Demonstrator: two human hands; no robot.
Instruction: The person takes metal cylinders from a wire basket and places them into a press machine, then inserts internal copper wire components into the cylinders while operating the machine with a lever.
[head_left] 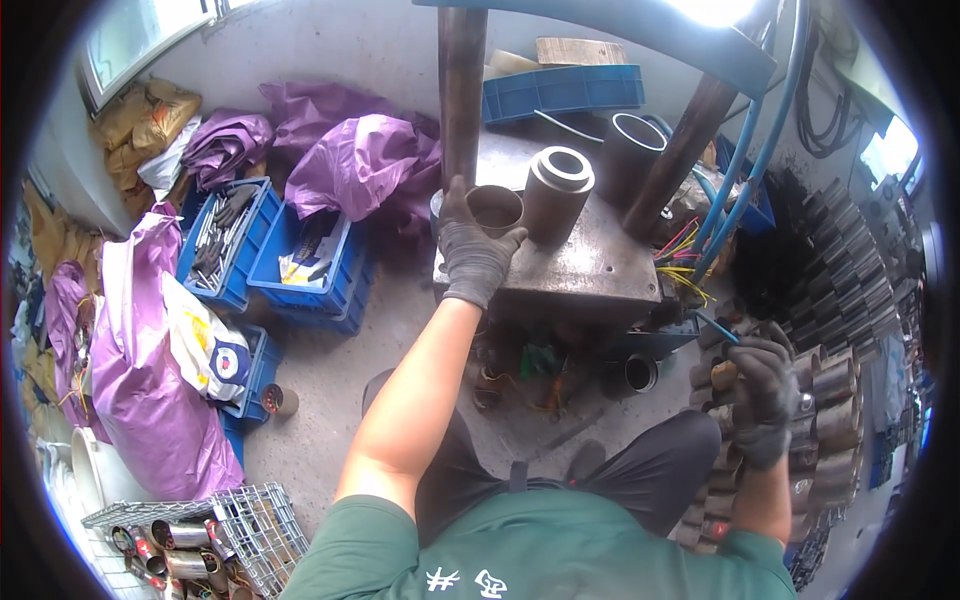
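My left hand [477, 252], in a grey glove, is wrapped round a dark metal tube [497, 207] with an open top. The tube stands at the left part of the metal machine table [590, 265], beside a thick dark post [462, 100]. Just right of it stands a cylindrical metal fixture [558, 195] with a pale ring on top. Out to the right, my right hand [765, 395], also gloved and slightly blurred, is closed on a thin blue stick-like tool [716, 327]. The kind of tool is unclear. Below that hand lie stacked metal tubes [830, 420].
Blue crates [300, 275] and purple bags [150, 370] fill the left side. A wire basket [262, 530] of metal parts stands at lower left. Blue hoses [745, 190] and coloured wires [685, 270] hang at the table's right. Another tube [640, 373] lies below the table.
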